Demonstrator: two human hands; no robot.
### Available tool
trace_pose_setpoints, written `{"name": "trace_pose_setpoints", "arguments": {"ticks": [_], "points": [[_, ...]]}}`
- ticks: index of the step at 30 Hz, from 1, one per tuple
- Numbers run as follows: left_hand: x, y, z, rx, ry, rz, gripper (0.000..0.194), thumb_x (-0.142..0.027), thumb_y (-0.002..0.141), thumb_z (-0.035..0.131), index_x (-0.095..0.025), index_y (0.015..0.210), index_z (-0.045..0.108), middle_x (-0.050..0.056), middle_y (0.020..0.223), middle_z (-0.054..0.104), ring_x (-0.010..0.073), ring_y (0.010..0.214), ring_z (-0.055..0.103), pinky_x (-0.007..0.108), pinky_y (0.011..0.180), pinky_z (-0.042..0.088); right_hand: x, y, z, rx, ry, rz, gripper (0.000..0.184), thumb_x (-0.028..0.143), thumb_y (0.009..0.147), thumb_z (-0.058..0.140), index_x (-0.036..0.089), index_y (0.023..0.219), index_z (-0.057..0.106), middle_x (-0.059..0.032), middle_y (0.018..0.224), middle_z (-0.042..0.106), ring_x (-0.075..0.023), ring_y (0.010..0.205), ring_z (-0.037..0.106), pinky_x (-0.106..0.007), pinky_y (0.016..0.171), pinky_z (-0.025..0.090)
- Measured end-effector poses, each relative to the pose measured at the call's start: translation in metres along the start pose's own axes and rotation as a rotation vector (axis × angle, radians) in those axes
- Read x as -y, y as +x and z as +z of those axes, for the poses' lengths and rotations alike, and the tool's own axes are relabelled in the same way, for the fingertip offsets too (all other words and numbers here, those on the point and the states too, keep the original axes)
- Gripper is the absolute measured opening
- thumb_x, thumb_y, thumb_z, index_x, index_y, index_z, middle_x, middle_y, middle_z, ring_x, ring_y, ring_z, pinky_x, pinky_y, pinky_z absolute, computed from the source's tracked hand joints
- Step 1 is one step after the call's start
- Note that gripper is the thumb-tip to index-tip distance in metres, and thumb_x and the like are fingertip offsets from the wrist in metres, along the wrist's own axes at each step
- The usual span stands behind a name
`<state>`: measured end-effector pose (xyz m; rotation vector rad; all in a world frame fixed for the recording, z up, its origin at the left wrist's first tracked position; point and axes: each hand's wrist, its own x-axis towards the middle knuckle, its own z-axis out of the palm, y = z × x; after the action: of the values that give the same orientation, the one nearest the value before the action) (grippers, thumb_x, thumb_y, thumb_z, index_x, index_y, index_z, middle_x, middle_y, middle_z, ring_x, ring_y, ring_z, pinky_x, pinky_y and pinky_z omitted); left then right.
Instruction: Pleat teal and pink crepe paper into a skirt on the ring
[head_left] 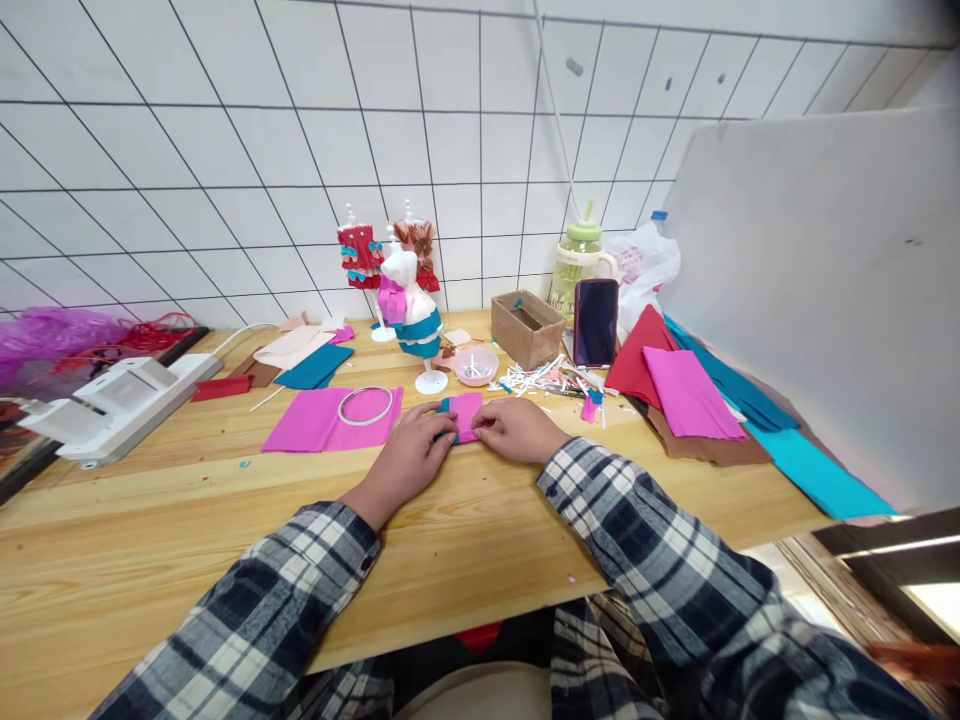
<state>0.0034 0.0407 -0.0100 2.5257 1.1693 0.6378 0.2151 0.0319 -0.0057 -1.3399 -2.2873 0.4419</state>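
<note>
Plaid sleeves (247,600) come closest to the camera, reaching over the front of a wooden table (450,550) toward a small magenta piece (468,405) lying flat on it, with a teal strip (445,405) along its left edge. Fingers of the left hand (405,450) rest over that teal edge; whether they grip it or only press it down, I cannot tell. At the small magenta piece's right edge, the right hand (521,430) has thumb and fingertips pinched together on it.

Just left of the small magenta piece lies a larger magenta sheet (300,420), a ring (365,424) on top. Behind the piece, a little to the left, an upright white dress form (412,275) wears a teal-banded skirt, with two more dressed forms (361,255) farther back. Directly beyond the piece sits a pink dish (476,380); past that, to its right, come a cardboard box (517,335), scattered white strips (536,377), an upright phone (595,322) and a green-lidded bottle (583,265). Well to its right, coloured sheets (694,395) overlap beside a pale panel (817,280). Far to its left is a white power strip (139,420), and behind everything rises a tiled wall (457,75).
</note>
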Motion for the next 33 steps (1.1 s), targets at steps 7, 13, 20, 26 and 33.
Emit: {"name": "trace_pose_setpoints", "arguments": {"ticks": [7,13,20,26,33], "points": [[0.006,-0.006,-0.016,0.047,-0.793,-0.311,0.034,-0.047,0.083,0.052,-0.017,0.095,0.062,0.008,0.088,0.069,0.0218,0.078,0.064,0.038,0.074,0.051,-0.002,-0.004,-0.002,0.128,0.892,0.190,0.052,0.053,0.090,0.045,0.014,0.121,0.060,-0.0040,0.071,0.069,-0.0109,0.050,0.057,-0.020,0.047,0.040],[0.014,-0.007,-0.022,0.189,-0.656,-0.367,0.026,-0.043,0.082,0.054,-0.019,0.087,0.063,0.004,0.079,0.068,0.0194,0.072,0.062,0.033,0.068,0.050,-0.009,-0.001,-0.003,0.014,0.830,0.269,0.043,0.048,0.088,0.053,0.014,0.113,0.064,-0.0030,0.075,0.069,-0.0077,0.049,0.050,-0.019,0.047,0.036],[0.011,0.001,0.002,0.056,-0.066,-0.136,0.020,-0.028,0.080,0.053,-0.020,0.081,0.071,0.006,0.093,0.068,0.0226,0.093,0.059,0.037,0.085,0.045,-0.004,0.004,0.013,-0.060,0.196,0.096,0.030,0.040,0.088,0.060,0.019,0.107,0.071,-0.0056,0.100,0.071,-0.0164,0.092,0.061,-0.028,0.084,0.043],[0.007,0.000,0.003,0.096,-0.010,-0.152,0.021,-0.031,0.083,0.054,-0.022,0.087,0.072,0.005,0.090,0.070,0.0226,0.090,0.060,0.036,0.080,0.042,-0.003,0.004,0.017,0.032,0.109,0.028,0.025,0.034,0.082,0.068,0.021,0.103,0.073,-0.0026,0.091,0.071,-0.0139,0.081,0.060,-0.024,0.071,0.040],[-0.001,-0.003,-0.002,0.053,0.071,-0.096,0.024,-0.041,0.084,0.057,-0.024,0.093,0.072,0.005,0.093,0.071,0.0246,0.096,0.058,0.044,0.090,0.032,-0.009,0.004,0.019,0.078,0.139,0.071,0.011,0.023,0.082,0.066,0.020,0.089,0.073,0.0005,0.078,0.068,-0.0106,0.069,0.055,-0.022,0.063,0.035]]}}
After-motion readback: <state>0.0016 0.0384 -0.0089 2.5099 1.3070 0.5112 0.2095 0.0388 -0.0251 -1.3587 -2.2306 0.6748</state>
